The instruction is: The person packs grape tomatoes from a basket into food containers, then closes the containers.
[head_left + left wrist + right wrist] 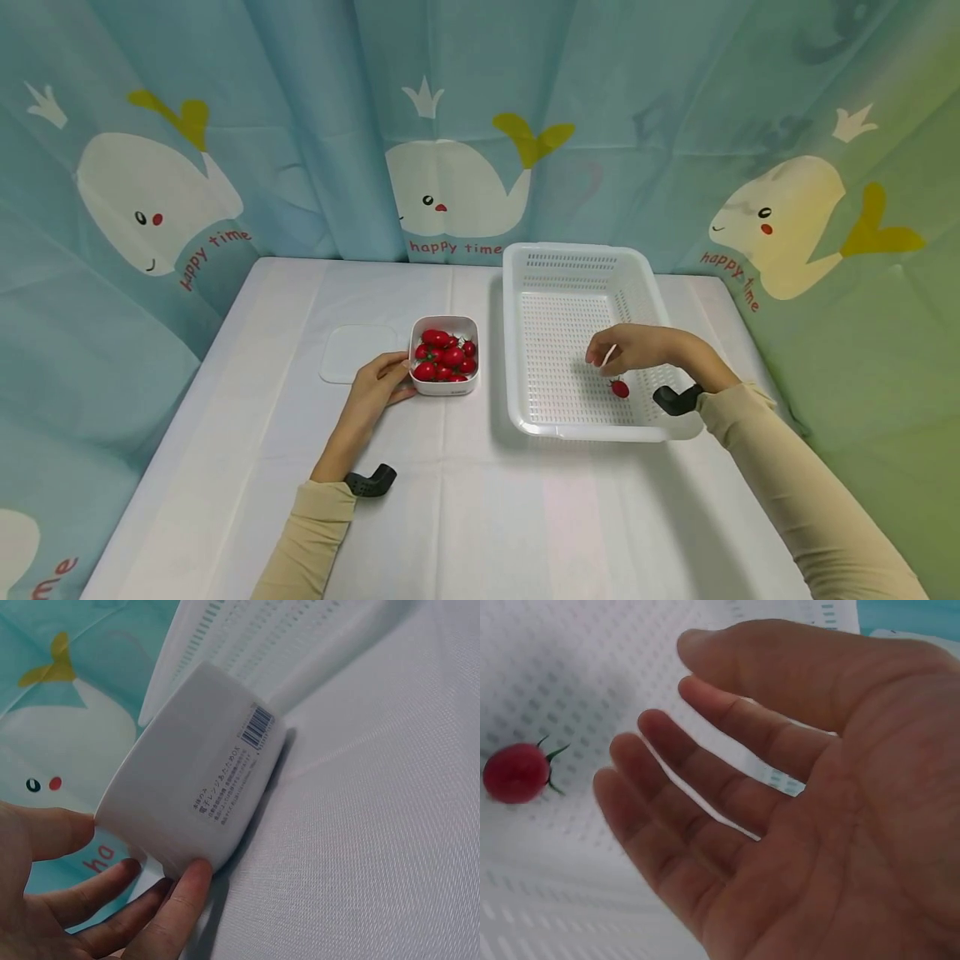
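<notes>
My left hand (375, 389) holds the left side of a small white square container (453, 388), its digits against the rim and lower corner in the left wrist view. Red cherry tomatoes (452, 357), several with green stems, fill the container. Over a white perforated plastic basket (517, 367) hovers my right hand (633, 348), fingers loosely bent and apart with nothing between them. One cherry tomato (517, 773) with a green calyx lies on the basket floor, just beyond the fingertips in the right wrist view and not touching them.
A pale, see-through square lid (356, 354) lies flat left of the container. The white cloth-covered table (450, 517) ends at a blue-green curtain (315, 125) printed with whales. The basket's raised walls surround the right hand's area.
</notes>
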Tool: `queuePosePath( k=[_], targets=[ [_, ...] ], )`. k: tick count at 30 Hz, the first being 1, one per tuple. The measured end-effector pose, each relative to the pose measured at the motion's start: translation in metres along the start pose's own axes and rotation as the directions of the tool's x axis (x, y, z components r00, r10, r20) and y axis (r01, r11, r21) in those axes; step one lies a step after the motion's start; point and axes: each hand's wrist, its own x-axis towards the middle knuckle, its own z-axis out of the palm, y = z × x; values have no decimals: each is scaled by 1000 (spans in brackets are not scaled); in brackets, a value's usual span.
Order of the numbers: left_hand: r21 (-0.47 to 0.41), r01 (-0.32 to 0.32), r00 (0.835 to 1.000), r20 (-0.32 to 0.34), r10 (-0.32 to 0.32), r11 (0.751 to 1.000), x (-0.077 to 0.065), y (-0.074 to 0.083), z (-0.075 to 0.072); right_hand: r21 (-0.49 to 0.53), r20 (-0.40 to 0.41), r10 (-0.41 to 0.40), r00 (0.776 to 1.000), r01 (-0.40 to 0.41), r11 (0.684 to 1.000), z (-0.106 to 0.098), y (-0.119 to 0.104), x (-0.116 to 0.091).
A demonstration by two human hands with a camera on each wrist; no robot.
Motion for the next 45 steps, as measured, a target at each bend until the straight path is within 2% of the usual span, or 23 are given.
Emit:
queuePosePath(
  k=[6, 11, 19, 26, 37, 45],
  targets=[
    [-6, -2, 1000, 6, 3, 1000, -1, 0, 0, -49, 22, 94, 995, -93, 994, 0, 6, -2],
    [-10, 3, 1000, 4, -3, 1000, -1, 0, 0, -27, 61, 180, 982, -178, 984, 2, 13, 0],
    [-10, -6, 1000, 9, 7, 1000, -2, 1, 0, -13, 68, 213, 975, -213, 977, 7, 20, 4],
    [-7, 7, 1000, 8, -7, 1000, -2, 1, 0, -28, 69, 267, 961, -265, 964, 14, 16, 8],
    [-11, 5, 1000, 9, -5, 1000, -1, 1, 0, -48, 83, 262, 962, -259, 965, 20, 18, 12],
    [-7, 2, 1000, 11, -2, 1000, 0, 1, -1, -12, 89, 244, 966, -244, 970, 15, 15, 10]
  ],
)
